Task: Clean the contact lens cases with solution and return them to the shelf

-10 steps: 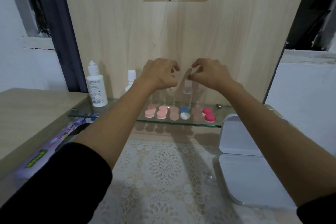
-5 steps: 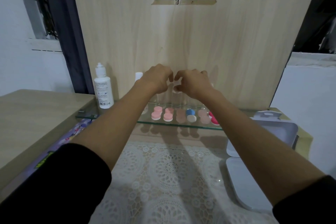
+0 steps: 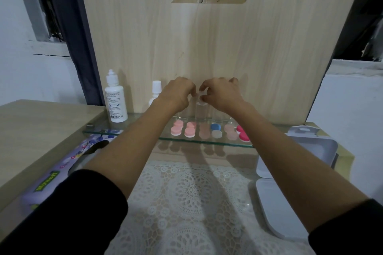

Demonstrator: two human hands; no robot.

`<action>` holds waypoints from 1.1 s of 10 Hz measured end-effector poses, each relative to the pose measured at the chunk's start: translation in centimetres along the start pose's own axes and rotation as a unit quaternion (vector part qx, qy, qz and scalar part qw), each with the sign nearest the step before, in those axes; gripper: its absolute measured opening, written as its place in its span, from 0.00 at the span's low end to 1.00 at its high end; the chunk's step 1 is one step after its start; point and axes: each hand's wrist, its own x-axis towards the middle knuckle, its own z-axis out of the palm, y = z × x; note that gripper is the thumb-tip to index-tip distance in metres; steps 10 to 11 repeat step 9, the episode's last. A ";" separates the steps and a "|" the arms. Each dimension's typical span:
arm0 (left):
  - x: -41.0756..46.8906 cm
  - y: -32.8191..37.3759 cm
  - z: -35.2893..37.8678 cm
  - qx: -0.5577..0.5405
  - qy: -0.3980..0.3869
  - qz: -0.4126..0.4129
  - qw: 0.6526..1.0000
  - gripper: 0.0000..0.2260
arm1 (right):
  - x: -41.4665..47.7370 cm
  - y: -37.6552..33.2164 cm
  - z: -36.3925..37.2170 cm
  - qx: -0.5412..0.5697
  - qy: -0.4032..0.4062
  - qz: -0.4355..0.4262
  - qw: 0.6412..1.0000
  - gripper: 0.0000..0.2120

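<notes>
**Both hands at small bottle's cap, above the lens cases**

L & R arms reach fwd over the surface to the back of the glass shelf (image 3: 207,141). Right hand (image 3: 222,94) has fingers curled, tips pinching the white cap (image 3: 200,97) of a clear bottle (image 3: 200,112) that stands upright on the shelf. Left hand (image 3: 179,94) is curled too, fingertips just beside the cap's left side; can't tell if it actually grips anything.

Lens cases (image 3: 207,130) lie in a row on the shelf's front part, just in front of the clear bottle: two pink pairs at left, a paler one, a blue/white one (image 3: 216,130), another pale one, a red pair (image 3: 242,133) at right (none touched by either hand).

Solution bottle (image 3: 115,99), white w/ label, stands upright at the shelf's left end. A second white bottle (image 3: 156,89) is partly hidden behind the left wrist. Below the shelf: lace mat (image 3: 186,192) on the surface, open white box (image 3: 275,203) at right, purple printed pack (image 3: 62,172) at left. Wood panel (image 3: 207,37) behind it all.
</notes>
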 end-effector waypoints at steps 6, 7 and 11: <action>-0.8 0.1 0.4 -0.032 0.045 0.000 0.998 0.17 | -0.2 0.3 0.1 -0.003 0.002 -0.001 1.000 0.14; -1.0 0.1 0.5 -0.039 0.042 0.000 0.998 0.18 | -0.3 0.1 0.0 -0.001 -0.010 0.003 1.000 0.15; -2.1 0.7 -0.2 -0.058 0.097 0.002 0.994 0.22 | -1.3 0.2 -1.1 0.062 0.063 0.021 0.996 0.20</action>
